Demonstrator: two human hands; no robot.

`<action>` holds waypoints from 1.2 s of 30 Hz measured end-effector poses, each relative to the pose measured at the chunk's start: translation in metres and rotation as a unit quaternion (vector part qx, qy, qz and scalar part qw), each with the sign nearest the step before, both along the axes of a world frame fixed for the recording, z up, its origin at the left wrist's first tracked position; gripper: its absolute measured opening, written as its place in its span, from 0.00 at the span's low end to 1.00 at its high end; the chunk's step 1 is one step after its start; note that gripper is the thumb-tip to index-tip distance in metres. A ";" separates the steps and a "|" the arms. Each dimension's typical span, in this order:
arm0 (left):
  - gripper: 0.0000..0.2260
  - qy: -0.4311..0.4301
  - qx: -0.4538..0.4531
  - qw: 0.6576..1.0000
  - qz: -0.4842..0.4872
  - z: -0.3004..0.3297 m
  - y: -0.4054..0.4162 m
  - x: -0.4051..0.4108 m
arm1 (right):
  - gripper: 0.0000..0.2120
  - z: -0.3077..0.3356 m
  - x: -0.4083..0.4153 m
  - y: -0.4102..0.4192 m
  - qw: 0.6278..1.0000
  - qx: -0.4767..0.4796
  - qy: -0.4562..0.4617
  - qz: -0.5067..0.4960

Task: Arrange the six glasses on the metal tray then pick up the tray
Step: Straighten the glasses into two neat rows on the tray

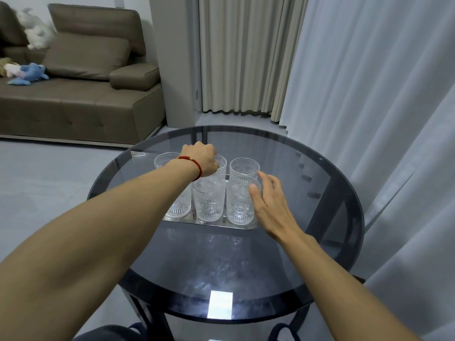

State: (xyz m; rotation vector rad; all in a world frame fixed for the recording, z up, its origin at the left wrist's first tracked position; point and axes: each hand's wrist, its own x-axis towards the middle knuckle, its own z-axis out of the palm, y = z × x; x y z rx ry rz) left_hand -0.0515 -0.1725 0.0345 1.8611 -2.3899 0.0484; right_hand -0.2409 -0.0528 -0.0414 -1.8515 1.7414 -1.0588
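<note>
Several clear embossed glasses stand in two rows on a shiny metal tray (214,224) on the round dark glass table (320,242). My left hand (203,159), with a red bracelet at the wrist, is curled over the rim of the back middle glass (220,172). My right hand (267,198) rests with fingers spread against the right side of the front right glass (240,200), close to the back right glass (244,167). The front middle glass (208,200) stands free. My left forearm hides part of the front left glass (181,205). The back left glass (163,159) stands behind it.
A brown sofa (73,104) with soft toys stands at the back left. Beige and white curtains (357,94) hang behind and to the right of the table. A bright light reflection (219,305) lies on the table's near edge.
</note>
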 end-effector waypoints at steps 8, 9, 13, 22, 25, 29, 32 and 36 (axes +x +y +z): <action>0.21 0.086 0.013 0.996 0.007 -0.005 0.008 -0.003 | 0.30 0.004 0.001 0.002 1.000 -0.003 0.003 0.004; 0.21 0.094 0.015 0.995 0.008 -0.004 0.009 -0.003 | 0.30 0.005 0.002 0.002 1.000 -0.005 0.005 0.004; 0.22 0.105 0.024 0.994 0.011 -0.003 0.011 -0.001 | 0.30 0.007 0.004 0.001 1.000 -0.005 0.008 0.006; 0.24 0.119 0.047 0.992 0.012 -0.001 0.009 0.003 | 0.31 0.007 0.009 0.001 1.000 0.003 0.018 0.016; 0.20 0.143 0.027 0.989 0.006 0.005 0.013 0.009 | 0.30 0.009 0.009 0.002 1.000 0.005 0.021 0.016; 0.15 0.177 -0.039 0.983 0.029 0.015 0.019 0.038 | 0.29 0.010 0.009 0.002 1.000 -0.004 0.025 0.011; 0.20 0.156 -0.044 0.982 0.097 0.009 0.020 0.077 | 0.26 0.013 0.012 0.004 0.998 -0.032 0.053 0.015; 0.24 0.160 0.048 0.980 0.111 -0.010 0.025 0.103 | 0.25 0.018 0.015 0.003 0.991 -0.071 0.108 0.033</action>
